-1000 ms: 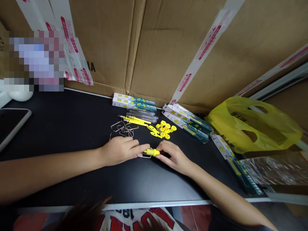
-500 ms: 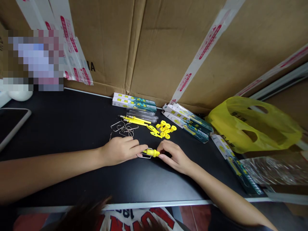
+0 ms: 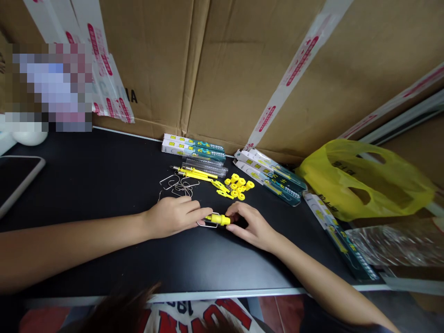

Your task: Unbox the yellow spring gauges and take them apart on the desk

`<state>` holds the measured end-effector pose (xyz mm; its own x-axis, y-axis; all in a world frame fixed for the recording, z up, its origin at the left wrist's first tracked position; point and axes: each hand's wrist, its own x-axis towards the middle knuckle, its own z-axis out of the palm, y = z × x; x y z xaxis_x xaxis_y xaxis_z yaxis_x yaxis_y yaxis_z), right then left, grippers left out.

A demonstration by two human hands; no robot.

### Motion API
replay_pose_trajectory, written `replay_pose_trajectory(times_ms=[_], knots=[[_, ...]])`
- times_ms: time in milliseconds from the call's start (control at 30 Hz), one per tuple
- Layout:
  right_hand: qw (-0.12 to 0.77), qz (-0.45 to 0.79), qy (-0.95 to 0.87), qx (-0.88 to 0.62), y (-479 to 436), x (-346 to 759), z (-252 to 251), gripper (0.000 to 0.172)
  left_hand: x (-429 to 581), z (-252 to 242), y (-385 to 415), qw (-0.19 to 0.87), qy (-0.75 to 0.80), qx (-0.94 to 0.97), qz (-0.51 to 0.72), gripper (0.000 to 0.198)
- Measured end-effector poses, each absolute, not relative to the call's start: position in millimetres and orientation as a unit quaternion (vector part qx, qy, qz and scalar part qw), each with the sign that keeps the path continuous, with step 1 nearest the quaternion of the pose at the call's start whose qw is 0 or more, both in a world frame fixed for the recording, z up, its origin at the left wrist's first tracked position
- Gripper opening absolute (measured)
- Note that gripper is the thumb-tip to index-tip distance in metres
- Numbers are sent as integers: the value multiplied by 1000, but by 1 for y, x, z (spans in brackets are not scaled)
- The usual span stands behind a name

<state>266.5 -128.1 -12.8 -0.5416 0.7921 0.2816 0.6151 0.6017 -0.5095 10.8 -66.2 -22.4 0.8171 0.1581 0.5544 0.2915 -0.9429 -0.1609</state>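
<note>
My left hand [image 3: 173, 216] and my right hand [image 3: 250, 225] meet over a black table [image 3: 104, 185]. Between their fingertips lies a small yellow plastic tool [image 3: 218, 218] with a thin wire clip [image 3: 207, 225] on it. The left fingers pinch its left end, the right fingers pinch its right end. Just behind lie loose wire clips [image 3: 178, 185], a long yellow tool [image 3: 196, 174] and a heap of small yellow plastic parts [image 3: 237, 186].
Packaged tool cards [image 3: 192, 147] and more cards [image 3: 270, 175] lie near the cardboard boxes [image 3: 243, 69] at the back. A yellow plastic bag [image 3: 364, 182] and a clear bag [image 3: 395, 245] sit at the right. A phone [image 3: 15, 178] lies at far left.
The hands have barely shifted; the yellow tool between them has turned slightly and sits a touch higher. Nothing else has moved.
</note>
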Motion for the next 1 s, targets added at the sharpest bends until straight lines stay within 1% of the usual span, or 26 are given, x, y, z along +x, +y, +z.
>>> replay_pose_trajectory(times_ms=[33,133,400,633,1000], knots=[[233,173,-864,-411,-128,266,-12,14,11,-22,-66,121,-119,-946,-278,26],[199,160,-878,-405,-126,265,-10,22,10,-22,-66,121,-121,-946,-274,26],[242,158,-871,-398,-126,268,-15,17,10,-22,-66,116,-118,-946,-277,26],[201,163,-878,-402,-126,266,-12,27,11,-21,-66,118,-116,-945,-281,25],[264,145,-871,-387,-127,267,-17,8,10,-23,-65,96,-126,-948,-275,26]])
